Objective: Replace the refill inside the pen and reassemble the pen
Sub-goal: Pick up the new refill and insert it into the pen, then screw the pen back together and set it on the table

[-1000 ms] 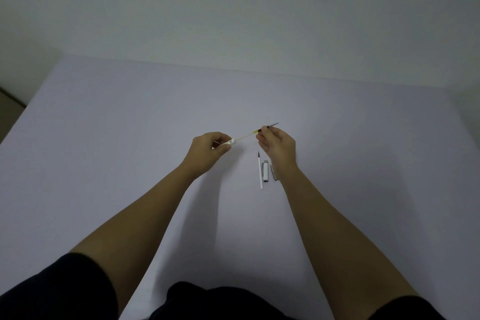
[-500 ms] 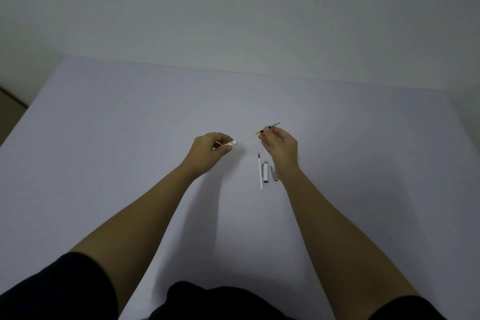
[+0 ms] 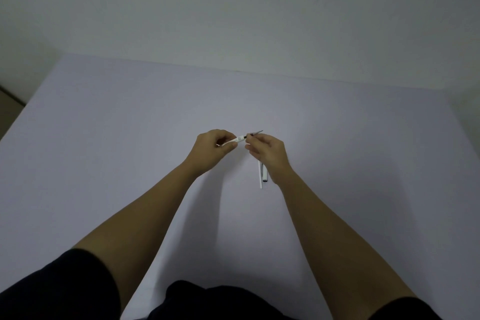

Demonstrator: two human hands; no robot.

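- Head view: both bare forearms reach out over a smooth, matte, pale lavender table (image 3: 130, 138), dark sleeves at the near edge of the frame.
- The left hand (image 3: 211, 149) is curled into a loose fist, thumb and forefinger pinched on the white plastic pen barrel (image 3: 235, 141), a slim tube angling up to the right.
- The right hand (image 3: 267, 150) is closed narrow too, fingertips gripping the thin refill (image 3: 255, 133) just beside the barrel's open end; its fine grey point pokes out past the fingers, toward the far right.
- A short dark section shows between barrel mouth and right fingertips, so the two parts meet in the air above the table.
- Lying flat on the table just below the right hand: a thin white spare refill (image 3: 260, 180), straight as a stick, and touching or just beside it a short silvery-white pen piece (image 3: 264, 174); which part it is, I cannot tell.
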